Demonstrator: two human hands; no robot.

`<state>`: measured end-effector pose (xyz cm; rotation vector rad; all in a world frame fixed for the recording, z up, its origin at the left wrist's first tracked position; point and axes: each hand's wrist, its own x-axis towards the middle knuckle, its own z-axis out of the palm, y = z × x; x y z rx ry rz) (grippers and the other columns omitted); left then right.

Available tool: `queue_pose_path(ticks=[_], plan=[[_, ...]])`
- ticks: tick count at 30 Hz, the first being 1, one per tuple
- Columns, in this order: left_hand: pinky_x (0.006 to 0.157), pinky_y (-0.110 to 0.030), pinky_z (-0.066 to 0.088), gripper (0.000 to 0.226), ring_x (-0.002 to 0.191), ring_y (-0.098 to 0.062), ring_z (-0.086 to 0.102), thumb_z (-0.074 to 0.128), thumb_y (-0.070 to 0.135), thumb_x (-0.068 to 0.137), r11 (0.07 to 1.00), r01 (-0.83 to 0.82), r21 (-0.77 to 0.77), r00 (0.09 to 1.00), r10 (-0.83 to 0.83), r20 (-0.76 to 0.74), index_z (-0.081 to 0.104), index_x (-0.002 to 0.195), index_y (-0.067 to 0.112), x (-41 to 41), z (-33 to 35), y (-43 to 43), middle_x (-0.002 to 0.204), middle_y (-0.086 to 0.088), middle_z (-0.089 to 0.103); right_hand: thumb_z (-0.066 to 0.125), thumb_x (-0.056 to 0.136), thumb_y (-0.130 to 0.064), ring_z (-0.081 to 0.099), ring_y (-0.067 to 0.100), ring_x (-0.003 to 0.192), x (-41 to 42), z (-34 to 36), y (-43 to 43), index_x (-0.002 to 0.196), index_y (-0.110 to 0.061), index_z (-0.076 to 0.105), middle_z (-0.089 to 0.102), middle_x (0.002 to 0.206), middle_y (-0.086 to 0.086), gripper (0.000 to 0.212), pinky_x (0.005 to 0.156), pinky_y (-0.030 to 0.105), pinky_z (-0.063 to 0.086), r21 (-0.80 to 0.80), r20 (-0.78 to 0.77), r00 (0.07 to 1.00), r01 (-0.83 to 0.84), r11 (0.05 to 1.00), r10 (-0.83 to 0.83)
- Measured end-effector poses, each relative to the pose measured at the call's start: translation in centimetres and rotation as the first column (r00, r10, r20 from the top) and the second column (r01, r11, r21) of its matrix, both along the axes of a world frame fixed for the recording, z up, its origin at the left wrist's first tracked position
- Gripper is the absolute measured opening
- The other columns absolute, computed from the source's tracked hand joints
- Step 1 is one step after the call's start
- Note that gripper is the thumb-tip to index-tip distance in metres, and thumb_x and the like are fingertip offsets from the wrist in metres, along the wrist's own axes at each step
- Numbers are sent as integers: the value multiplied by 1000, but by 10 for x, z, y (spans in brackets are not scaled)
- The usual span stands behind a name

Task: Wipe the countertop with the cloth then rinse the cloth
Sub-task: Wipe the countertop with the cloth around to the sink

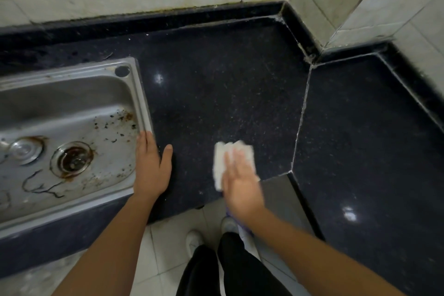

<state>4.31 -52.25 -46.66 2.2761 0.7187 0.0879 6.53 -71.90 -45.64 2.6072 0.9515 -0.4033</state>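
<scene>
A white folded cloth lies flat on the dark speckled countertop near its front edge. My right hand presses down on the cloth with straight fingers, and its outline is blurred. My left hand rests flat on the countertop beside the right rim of the steel sink, thumb spread to the right, holding nothing. The sink's basin is stained, with brown specks and a rusty drain.
Tiled walls rise behind the counter and at a jutting corner on the right. A white seam runs between the middle slab and the right slab. Below the counter's front edge are the floor tiles and my shoes.
</scene>
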Motion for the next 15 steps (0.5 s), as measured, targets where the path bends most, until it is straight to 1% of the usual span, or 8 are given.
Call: queue_pose_path(ticks=[2, 5, 7, 9, 10, 11, 13, 15], plan=[[117, -30, 1, 64, 146, -19, 2, 34, 35, 100, 1000, -14, 1, 1000, 14, -3, 8, 151, 6, 1, -1, 0, 159, -9, 4, 31, 85, -18, 37, 38, 134, -22, -4, 14, 133, -5, 49, 48, 137, 20, 52, 111, 50, 27, 176, -6, 990, -138, 975, 142], [118, -31, 3, 60, 146, -18, 4, 32, 32, 101, 999, -31, 16, 999, 31, 13, 11, 150, 7, 2, -3, -1, 159, -9, 8, 49, 81, -20, 30, 29, 141, -16, -1, 2, 141, -8, 41, 37, 150, 14, 62, 115, 40, 26, 462, -156, 926, -240, 854, 344], [118, -32, 3, 59, 146, -18, 4, 31, 32, 101, 998, -46, 37, 999, 46, 2, 11, 151, 8, 2, -5, -2, 159, -8, 8, 45, 83, -18, 35, 27, 138, 4, 4, -15, 140, -11, 41, 40, 148, 14, 58, 112, 36, 32, 496, -161, 906, -269, 826, 391], [118, -33, 4, 59, 146, -17, 4, 29, 32, 101, 997, -37, 69, 999, 38, -15, 9, 151, 8, 3, -8, -3, 159, -8, 7, 38, 82, -16, 51, 30, 125, 29, 11, -33, 129, -9, 49, 56, 132, 19, 49, 101, 36, 44, 495, -161, 957, -134, 859, 242], [119, -34, 5, 60, 146, -18, 3, 28, 33, 101, 996, -30, 85, 999, 32, -21, 8, 151, 7, 3, -9, -4, 159, -8, 6, 35, 84, -18, 50, 33, 126, 45, 11, -46, 131, -7, 49, 55, 134, 20, 51, 104, 36, 38, 484, -214, 970, 3, 875, 115], [119, -34, 5, 60, 146, -18, 3, 28, 34, 101, 995, -27, 96, 999, 30, -28, 7, 151, 7, 4, -10, -4, 159, -9, 5, 28, 86, -22, 43, 34, 133, 64, 8, -60, 137, -5, 45, 47, 142, 20, 56, 110, 34, 28, 486, -244, 970, 136, 863, -16], [118, -34, 4, 62, 146, -19, 2, 28, 35, 101, 993, -27, 112, 999, 32, -44, 5, 151, 7, 5, -11, -5, 159, -9, 4, 19, 93, -30, 24, 31, 144, 105, 6, -87, 147, -5, 31, 27, 154, 15, 61, 116, 32, 10, 491, -169, 954, 298, 818, -246], [117, -33, 4, 63, 146, -20, 3, 29, 35, 100, 992, -30, 125, 998, 36, -44, 5, 151, 7, 6, -12, -6, 159, -10, 4, 23, 101, -24, 10, 31, 146, 152, 8, -103, 150, -5, 20, 14, 158, 17, 53, 118, 36, 5, 440, -114, 901, 423, 792, -418]])
